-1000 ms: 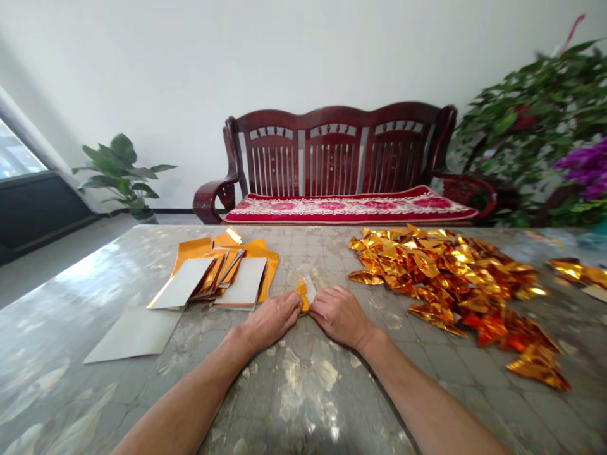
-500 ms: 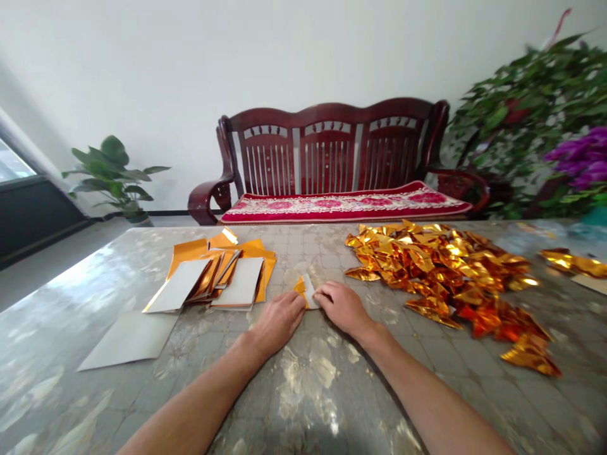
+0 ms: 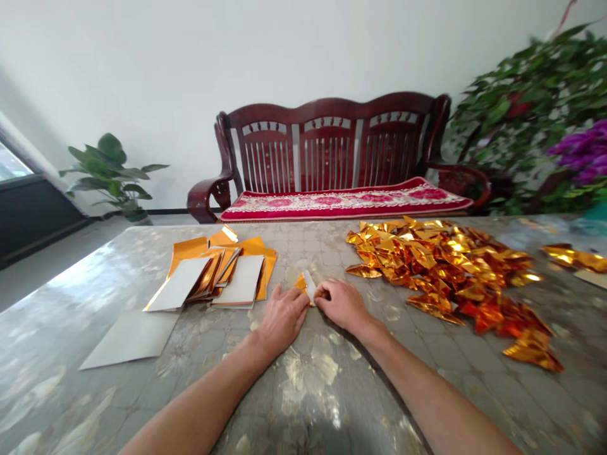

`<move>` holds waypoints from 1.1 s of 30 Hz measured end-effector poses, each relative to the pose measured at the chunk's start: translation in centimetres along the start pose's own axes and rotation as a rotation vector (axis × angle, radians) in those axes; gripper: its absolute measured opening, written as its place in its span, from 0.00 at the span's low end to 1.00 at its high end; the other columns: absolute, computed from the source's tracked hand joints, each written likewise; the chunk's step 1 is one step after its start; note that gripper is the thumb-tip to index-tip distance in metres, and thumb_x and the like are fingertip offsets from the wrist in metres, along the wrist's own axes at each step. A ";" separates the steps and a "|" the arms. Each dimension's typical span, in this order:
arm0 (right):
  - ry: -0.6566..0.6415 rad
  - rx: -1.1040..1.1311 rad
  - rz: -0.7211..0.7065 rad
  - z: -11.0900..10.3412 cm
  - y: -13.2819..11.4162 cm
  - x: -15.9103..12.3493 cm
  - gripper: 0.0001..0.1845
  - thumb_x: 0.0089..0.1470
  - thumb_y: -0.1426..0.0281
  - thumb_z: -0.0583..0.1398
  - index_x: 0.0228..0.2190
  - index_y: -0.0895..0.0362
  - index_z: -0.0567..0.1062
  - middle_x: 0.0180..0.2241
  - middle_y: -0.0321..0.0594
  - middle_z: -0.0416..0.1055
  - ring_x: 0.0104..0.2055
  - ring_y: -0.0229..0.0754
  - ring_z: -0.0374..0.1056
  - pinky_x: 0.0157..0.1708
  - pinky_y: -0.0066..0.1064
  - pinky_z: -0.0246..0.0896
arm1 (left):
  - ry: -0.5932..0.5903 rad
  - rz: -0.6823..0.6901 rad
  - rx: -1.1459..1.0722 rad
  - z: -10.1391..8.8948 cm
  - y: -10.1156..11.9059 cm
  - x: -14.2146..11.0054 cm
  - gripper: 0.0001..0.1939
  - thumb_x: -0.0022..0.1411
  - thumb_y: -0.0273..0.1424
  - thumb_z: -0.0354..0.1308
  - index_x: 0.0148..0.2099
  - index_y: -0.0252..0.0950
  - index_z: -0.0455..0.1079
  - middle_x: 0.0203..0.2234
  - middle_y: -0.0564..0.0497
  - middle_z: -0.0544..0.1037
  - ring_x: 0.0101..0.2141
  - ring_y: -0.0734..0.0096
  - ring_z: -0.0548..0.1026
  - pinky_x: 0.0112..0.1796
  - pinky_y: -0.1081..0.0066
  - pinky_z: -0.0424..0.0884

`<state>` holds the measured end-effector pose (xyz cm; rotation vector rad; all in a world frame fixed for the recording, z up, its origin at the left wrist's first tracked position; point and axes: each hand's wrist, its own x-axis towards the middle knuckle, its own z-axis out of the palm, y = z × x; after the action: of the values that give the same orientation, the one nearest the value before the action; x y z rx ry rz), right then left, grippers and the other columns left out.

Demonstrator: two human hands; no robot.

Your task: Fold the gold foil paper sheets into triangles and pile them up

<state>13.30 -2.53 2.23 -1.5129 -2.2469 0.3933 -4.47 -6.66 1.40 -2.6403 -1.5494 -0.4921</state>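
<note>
No text, label, brand, number or sign can be read anywhere in this view.

2 bare arms converge; left hand palm-down (fingers splayed), right hand curled, apparently pinching.

Apparently a home sitting room: carved wooden bench, cushion, houseplants.
</note>
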 end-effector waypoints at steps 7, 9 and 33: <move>-0.017 -0.013 0.005 -0.1 0.0 0.0 0.02 0.49 0.67 0.61 0.27 0.51 0.76 0.32 0.34 0.75 0.36 0.39 0.66 0.35 0.29 0.50 | 0.008 -0.031 0.010 0.1 0.5 0.0 0.11 0.70 0.30 0.45 0.40 0.41 0.69 0.36 0.51 0.75 0.40 0.66 0.74 0.60 0.48 0.50; -0.020 -0.012 0.005 -0.1 -0.1 0.0 0.02 0.49 0.68 0.61 0.27 0.51 0.76 0.32 0.34 0.75 0.36 0.39 0.66 0.35 0.29 0.50 | 0.009 -0.043 0.002 0.0 0.5 0.0 0.10 0.70 0.30 0.46 0.40 0.40 0.69 0.35 0.51 0.75 0.40 0.66 0.74 0.60 0.48 0.51; -0.053 0.010 0.004 -0.1 -0.1 0.0 0.04 0.48 0.68 0.62 0.30 0.50 0.77 0.36 0.33 0.76 0.39 0.41 0.66 0.38 0.30 0.51 | 0.065 -0.163 -0.093 0.1 0.8 0.4 0.05 0.64 0.28 0.53 0.34 0.38 0.67 0.34 0.50 0.74 0.40 0.64 0.71 0.49 0.59 0.61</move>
<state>13.33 -2.57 2.36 -1.5189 -2.2789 0.4502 -3.55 -6.74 1.49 -2.5466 -1.7716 -0.6673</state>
